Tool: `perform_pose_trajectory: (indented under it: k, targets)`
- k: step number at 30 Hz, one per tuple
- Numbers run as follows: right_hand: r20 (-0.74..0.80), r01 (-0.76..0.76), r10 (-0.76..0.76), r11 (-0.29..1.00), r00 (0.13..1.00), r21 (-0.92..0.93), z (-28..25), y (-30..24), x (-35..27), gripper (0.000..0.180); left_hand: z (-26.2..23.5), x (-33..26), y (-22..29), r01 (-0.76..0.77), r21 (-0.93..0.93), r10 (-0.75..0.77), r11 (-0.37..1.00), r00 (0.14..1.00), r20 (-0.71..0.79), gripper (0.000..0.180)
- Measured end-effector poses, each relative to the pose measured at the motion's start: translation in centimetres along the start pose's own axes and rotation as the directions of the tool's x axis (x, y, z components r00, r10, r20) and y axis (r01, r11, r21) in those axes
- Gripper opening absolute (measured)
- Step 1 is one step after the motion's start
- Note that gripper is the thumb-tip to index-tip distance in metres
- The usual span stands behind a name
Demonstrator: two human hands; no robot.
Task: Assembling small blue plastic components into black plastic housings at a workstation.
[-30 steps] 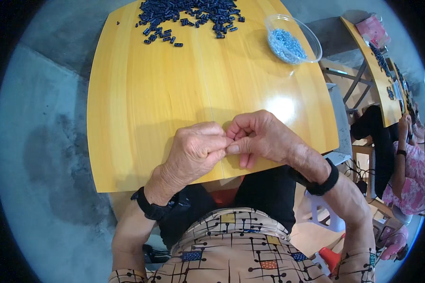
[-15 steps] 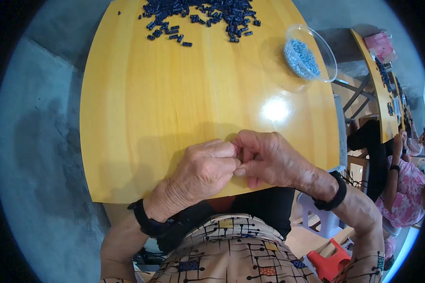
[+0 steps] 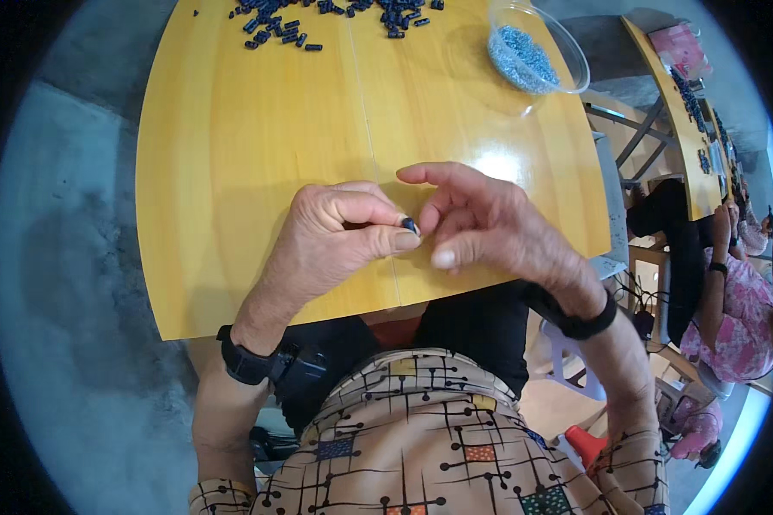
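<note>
My left hand (image 3: 335, 240) pinches a small dark blue piece (image 3: 409, 225) between thumb and forefinger, above the near edge of the yellow wooden table (image 3: 232, 154). My right hand (image 3: 489, 227) is just to its right, fingers spread and loosely curled, its fingertips close to the piece; I cannot tell whether they touch it. Both wrists wear black bands. A heap of small dark blue pieces (image 3: 318, 17) lies at the table's far edge.
A clear plastic bowl (image 3: 537, 51) with tiny light blue bits stands at the far right of the table. Another yellow table (image 3: 678, 112) with dark pieces is to the right, where a person in a pink patterned top (image 3: 743, 313) sits. Grey concrete floor lies to the left.
Both hands were pressed together fingertip to fingertip; now my right hand has opened and drawn slightly apart, showing the dark piece in my left fingers. The view has tilted nearer.
</note>
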State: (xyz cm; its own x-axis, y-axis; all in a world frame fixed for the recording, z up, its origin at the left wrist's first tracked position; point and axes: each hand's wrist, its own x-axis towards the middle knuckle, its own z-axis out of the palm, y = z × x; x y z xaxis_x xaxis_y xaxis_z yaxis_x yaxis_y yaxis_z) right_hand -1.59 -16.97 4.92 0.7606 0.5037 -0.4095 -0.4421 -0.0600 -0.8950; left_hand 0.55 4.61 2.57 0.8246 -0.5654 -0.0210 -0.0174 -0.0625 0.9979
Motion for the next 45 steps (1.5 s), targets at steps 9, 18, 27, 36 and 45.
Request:
perform_pose_trajectory:
  k: [9,18,27,36,45]
  targets:
    - [-0.150,0.479,-0.622,0.715,0.769,-0.509,4.1,1.0,-0.8,0.045,0.1,-0.9,0.2,0.301,-0.435,-0.267,0.849,0.954,0.138,0.019]
    - [-0.240,0.529,-0.738,0.635,0.630,-0.563,4.5,1.5,-0.9,0.033,1.5,-1.4,1.0,0.336,-0.576,-0.314,0.745,0.939,0.141,0.016]
    - [-0.278,0.558,-0.723,0.674,0.632,-0.484,4.1,1.4,-1.4,0.029,1.6,-0.8,2.7,0.395,-0.512,-0.383,0.763,0.914,0.134,0.012]
    - [-0.682,0.246,-0.597,0.800,0.423,-0.547,-3.1,1.3,-10.9,0.032,-1.4,2.5,7.8,0.033,0.304,-0.003,0.952,0.995,-0.099,0.010]
    - [-0.927,0.333,-0.106,0.943,0.359,0.021,-15.1,8.6,-18.6,0.033,-9.1,9.3,3.1,-0.038,0.634,0.296,0.772,0.905,-0.306,0.018]
